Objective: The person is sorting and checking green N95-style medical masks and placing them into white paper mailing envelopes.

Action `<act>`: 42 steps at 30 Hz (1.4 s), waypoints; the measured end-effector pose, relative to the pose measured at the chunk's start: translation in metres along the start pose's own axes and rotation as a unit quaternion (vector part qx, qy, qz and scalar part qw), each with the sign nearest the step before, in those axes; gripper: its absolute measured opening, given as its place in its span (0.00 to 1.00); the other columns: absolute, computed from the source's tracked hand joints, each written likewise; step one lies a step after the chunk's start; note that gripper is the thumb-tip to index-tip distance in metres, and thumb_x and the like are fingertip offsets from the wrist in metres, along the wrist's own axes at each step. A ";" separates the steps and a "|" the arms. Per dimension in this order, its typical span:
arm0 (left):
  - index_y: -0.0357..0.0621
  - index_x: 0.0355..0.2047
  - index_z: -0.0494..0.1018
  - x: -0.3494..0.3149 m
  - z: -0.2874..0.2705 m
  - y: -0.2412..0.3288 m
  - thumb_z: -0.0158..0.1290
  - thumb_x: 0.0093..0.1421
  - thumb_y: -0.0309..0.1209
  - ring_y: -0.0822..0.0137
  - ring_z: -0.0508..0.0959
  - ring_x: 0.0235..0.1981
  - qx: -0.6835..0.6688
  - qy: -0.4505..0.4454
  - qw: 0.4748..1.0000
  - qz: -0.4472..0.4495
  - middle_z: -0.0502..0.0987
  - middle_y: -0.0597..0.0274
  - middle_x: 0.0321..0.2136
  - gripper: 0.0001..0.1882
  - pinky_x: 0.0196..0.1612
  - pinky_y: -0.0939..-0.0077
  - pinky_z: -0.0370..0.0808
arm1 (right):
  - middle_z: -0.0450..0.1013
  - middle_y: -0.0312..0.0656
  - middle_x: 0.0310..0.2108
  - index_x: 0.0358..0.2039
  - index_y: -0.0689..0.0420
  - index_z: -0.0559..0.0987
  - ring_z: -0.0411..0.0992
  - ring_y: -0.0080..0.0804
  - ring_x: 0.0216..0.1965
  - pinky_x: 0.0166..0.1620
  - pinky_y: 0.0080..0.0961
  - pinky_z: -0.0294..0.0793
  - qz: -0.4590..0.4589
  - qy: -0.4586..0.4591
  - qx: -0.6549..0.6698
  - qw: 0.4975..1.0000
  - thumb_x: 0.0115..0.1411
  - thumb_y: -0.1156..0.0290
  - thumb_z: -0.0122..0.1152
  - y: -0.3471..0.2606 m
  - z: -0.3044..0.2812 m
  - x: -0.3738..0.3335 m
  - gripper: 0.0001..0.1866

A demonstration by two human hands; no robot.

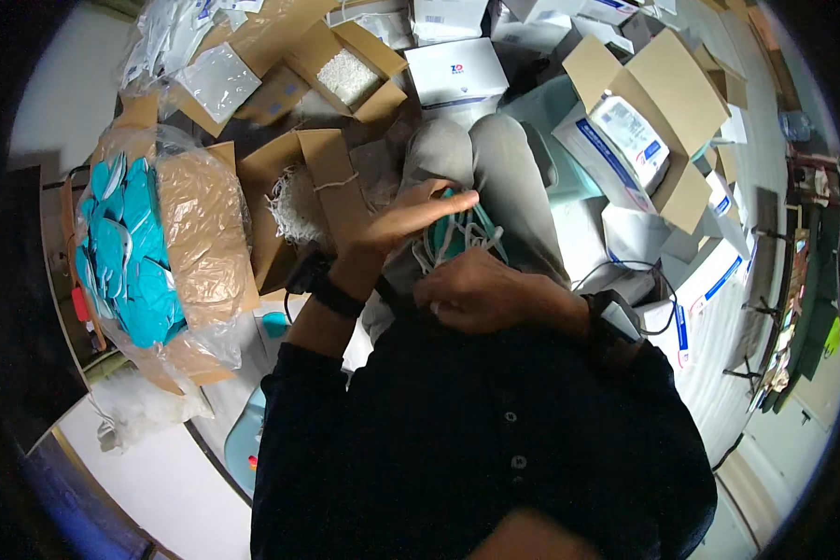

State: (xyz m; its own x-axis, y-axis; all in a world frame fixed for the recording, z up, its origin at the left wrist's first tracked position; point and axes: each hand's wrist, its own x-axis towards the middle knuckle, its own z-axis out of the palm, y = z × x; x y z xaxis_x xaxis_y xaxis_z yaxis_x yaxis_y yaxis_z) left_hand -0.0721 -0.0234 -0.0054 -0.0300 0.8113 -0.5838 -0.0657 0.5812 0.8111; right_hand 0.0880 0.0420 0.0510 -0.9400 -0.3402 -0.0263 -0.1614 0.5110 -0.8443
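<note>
Over my lap, a teal face mask [447, 241] with several loose white elastic cords [486, 231] lies between my hands. My left hand [409, 217] is closed around the mask's far side, its fingers partly hidden. Right up against the near ends of the cords, my right hand [479, 288] is curled with fingers pinched on the white cord; a small white bit shows at its fingertips. To my left, a plastic-lined carton holds a heap of teal cup-shaped masks [126, 252].
An open carton [339, 177] with a bundle of white cords [296, 207] stands left of my knees; another box behind it holds white bits [347, 77]. White boxes [456, 75] are stacked ahead. At right, an open carton [677, 89] holds white packages over a pale green bin [535, 109].
</note>
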 end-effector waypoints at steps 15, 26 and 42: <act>0.38 0.51 0.70 0.019 0.017 -0.015 0.62 0.53 0.27 0.66 0.78 0.34 -0.030 0.390 0.892 0.225 0.80 0.55 0.35 0.25 0.39 0.74 0.74 | 0.70 0.44 0.51 0.45 0.51 0.77 0.74 0.43 0.42 0.45 0.39 0.75 0.005 0.114 -0.200 0.973 0.54 0.67 0.62 -0.020 0.025 -0.032 0.16; 0.38 0.39 0.75 0.000 0.057 -0.003 0.58 0.56 0.27 0.75 0.74 0.31 -0.262 0.370 0.868 0.203 0.77 0.63 0.32 0.11 0.36 0.77 0.72 | 0.73 0.45 0.25 0.28 0.62 0.76 0.73 0.33 0.25 0.29 0.28 0.70 0.270 0.461 -0.020 0.845 0.53 0.64 0.68 0.037 0.000 -0.030 0.14; 0.36 0.34 0.78 -0.003 0.068 0.004 0.60 0.57 0.30 0.75 0.77 0.35 -0.041 0.302 0.929 0.209 0.80 0.59 0.34 0.09 0.38 0.76 0.72 | 0.77 0.45 0.27 0.27 0.51 0.81 0.76 0.46 0.30 0.34 0.35 0.73 0.234 0.485 -0.046 0.841 0.53 0.71 0.62 0.103 -0.003 -0.057 0.02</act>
State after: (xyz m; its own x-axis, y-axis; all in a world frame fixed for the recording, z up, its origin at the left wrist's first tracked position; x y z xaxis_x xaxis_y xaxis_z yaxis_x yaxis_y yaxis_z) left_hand -0.0040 -0.0197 0.0021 -0.6221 0.7681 -0.1516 0.0019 0.1952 0.9808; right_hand 0.1242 0.1165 -0.0324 -0.7024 0.6972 0.1431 0.3143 0.4843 -0.8165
